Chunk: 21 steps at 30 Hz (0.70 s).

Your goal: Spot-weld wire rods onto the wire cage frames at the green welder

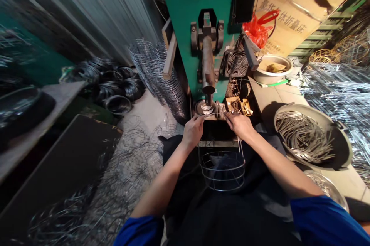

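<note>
A round wire basket [222, 172] hangs over my lap, with its wires rising towards both hands. My left hand [193, 132] is closed on the wire frame at its upper left, just below the round base of the machine. On the upper right, my right hand [239, 124] pinches the same frame. Between the hands a thin wire runs across, in front of the machine's lower electrode [207, 108]. Above it the dark upper electrode [208, 93] points down from the green machine [179, 22]. The fingertips are partly hidden by the hands.
Stacked wire rings [162, 76] stand left of the machine. Loose wire pieces [130, 169] cover the floor at left. At right are a basin of bent wires [306, 134], a bowl [273, 76], and a small yellow box [245, 107]. A wooden bar [170, 57] juts out near the machine.
</note>
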Each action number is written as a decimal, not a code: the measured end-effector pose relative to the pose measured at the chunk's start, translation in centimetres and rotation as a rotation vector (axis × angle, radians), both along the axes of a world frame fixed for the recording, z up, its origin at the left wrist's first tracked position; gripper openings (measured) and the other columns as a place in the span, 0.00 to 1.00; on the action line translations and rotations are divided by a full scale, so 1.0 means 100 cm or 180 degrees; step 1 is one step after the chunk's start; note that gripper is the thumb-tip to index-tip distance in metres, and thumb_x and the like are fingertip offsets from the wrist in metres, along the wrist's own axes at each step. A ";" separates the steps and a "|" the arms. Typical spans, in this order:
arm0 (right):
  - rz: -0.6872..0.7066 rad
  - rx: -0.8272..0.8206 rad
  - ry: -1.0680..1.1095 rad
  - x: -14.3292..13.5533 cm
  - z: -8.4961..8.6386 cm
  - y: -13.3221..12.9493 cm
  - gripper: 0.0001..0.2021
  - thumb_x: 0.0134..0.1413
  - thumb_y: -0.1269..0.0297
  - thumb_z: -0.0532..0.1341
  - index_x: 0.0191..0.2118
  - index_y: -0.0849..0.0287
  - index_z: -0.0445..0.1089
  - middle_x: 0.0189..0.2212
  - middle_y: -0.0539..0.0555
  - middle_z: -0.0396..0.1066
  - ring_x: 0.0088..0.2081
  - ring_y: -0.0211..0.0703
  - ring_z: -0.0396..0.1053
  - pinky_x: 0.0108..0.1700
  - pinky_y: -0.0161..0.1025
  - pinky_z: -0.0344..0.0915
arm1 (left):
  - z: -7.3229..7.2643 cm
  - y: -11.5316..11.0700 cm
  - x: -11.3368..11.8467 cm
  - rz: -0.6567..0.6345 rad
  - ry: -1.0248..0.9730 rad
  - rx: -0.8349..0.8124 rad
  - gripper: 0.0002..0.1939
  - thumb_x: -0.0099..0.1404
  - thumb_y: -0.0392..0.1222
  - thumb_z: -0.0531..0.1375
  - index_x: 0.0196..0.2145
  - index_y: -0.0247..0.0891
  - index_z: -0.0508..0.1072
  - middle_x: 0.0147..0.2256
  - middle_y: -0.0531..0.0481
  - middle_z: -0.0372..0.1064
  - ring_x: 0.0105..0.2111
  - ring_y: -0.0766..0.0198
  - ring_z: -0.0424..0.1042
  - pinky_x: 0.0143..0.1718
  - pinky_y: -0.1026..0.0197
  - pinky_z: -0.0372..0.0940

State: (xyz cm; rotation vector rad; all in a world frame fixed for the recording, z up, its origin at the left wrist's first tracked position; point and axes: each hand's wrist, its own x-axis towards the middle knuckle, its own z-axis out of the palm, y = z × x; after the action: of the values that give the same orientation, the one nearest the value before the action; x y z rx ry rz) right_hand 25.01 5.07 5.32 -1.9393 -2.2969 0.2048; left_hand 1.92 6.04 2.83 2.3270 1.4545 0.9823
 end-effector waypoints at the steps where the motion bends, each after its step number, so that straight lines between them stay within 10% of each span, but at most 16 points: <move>1: 0.0013 0.0005 0.0004 -0.001 0.003 0.003 0.20 0.67 0.59 0.51 0.57 0.56 0.70 0.42 0.62 0.77 0.39 0.52 0.75 0.39 0.41 0.65 | 0.002 0.002 -0.001 0.0002 0.0010 0.0021 0.14 0.71 0.36 0.51 0.42 0.36 0.77 0.33 0.43 0.72 0.33 0.59 0.71 0.38 0.60 0.65; 21: 0.0399 -0.0061 -0.0040 -0.009 0.034 0.033 0.17 0.66 0.62 0.52 0.54 0.56 0.73 0.38 0.60 0.79 0.38 0.49 0.74 0.39 0.39 0.62 | 0.024 0.025 -0.015 0.0052 -0.0198 -0.0068 0.10 0.67 0.33 0.56 0.34 0.35 0.78 0.28 0.47 0.74 0.29 0.62 0.72 0.34 0.63 0.63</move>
State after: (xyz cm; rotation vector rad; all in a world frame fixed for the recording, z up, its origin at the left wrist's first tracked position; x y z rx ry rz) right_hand 24.09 8.39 8.73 -1.8115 -2.4353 0.2285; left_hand 0.44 8.56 5.20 2.2525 1.4552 1.0289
